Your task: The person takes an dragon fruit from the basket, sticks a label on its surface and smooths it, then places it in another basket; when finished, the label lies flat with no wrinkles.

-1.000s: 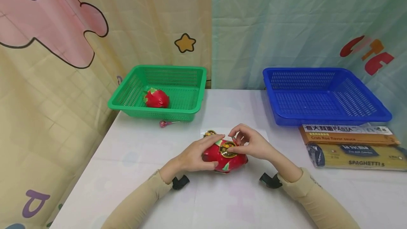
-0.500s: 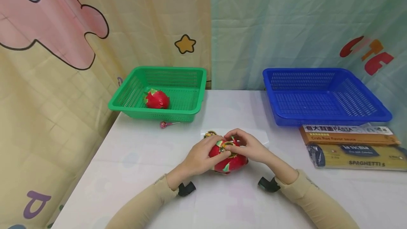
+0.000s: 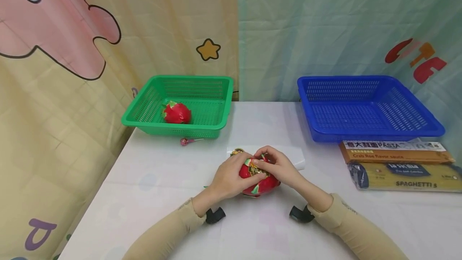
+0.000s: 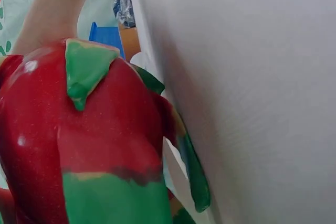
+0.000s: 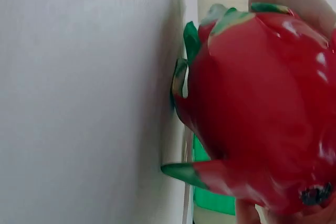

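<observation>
- Nearest, two beige sleeves [image 3: 164,230] come in from the bottom edge, a black wrist mount [image 3: 215,215] at the left cuff and another at the right.
- The left hand [image 3: 228,178] lies around the left side of a red dragon fruit [image 3: 263,187], gripping it, fingers over the far side and thumb across the near face.
- The right hand [image 3: 280,167] holds the upper right of the same fruit between thumb and fingers, the thumb on a black-and-gold label [image 3: 258,170] at its top.
- The fruit sits mid-table between both hands – glossy, with green-tipped scales, as both wrist views show; some scale tips come close to the white tabletop [image 3: 159,187], though whether they touch it I cannot tell.
- Just behind the hands lies a clear-white sheet [image 3: 296,157], a round gold sticker [image 3: 236,151] at its left end.
- On the right lies a pack of spaghetti [image 3: 408,177], an orange-brown pasta box [image 3: 397,155] just beyond.
- Farther left, a pink lollipop [image 3: 185,141] lies before a green basket [image 3: 173,127], which holds a second dragon fruit [image 3: 177,113].
- A blue basket [image 3: 375,136] stands at the far right, behind the box.
- Farthest – a printed curtain [image 3: 288,31], yellow and pale green.
</observation>
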Demonstrator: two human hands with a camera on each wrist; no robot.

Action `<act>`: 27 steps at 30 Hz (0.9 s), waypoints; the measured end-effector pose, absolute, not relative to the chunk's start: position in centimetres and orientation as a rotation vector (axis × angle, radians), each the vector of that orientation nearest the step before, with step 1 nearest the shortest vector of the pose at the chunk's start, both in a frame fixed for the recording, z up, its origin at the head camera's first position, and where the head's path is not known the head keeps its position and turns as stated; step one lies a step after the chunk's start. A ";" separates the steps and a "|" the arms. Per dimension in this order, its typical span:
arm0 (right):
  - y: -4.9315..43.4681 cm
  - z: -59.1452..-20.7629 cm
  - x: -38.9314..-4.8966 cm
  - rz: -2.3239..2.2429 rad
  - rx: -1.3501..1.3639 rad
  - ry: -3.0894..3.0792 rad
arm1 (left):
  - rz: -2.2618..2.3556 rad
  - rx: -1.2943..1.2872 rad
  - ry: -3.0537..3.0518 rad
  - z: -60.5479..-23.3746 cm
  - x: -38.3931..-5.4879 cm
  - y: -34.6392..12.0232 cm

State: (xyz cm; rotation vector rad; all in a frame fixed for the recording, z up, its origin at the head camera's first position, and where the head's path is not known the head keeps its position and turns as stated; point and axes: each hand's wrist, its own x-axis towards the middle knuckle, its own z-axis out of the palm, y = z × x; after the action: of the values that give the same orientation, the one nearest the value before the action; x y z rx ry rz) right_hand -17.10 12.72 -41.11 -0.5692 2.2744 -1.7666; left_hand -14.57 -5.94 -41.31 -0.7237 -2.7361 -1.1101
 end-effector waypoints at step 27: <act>14.5 -42.6 -17.6 -1.663 -0.862 1.900 | -0.999 -0.888 -2.531 -41.8 -14.8 -6.2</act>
State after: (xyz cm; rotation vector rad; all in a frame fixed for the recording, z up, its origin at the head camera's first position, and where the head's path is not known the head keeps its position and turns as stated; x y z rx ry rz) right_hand -17.62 14.52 -42.57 -0.8619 1.9002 -1.6631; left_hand -14.83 -6.21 -41.76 -0.8876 -2.5306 -0.9989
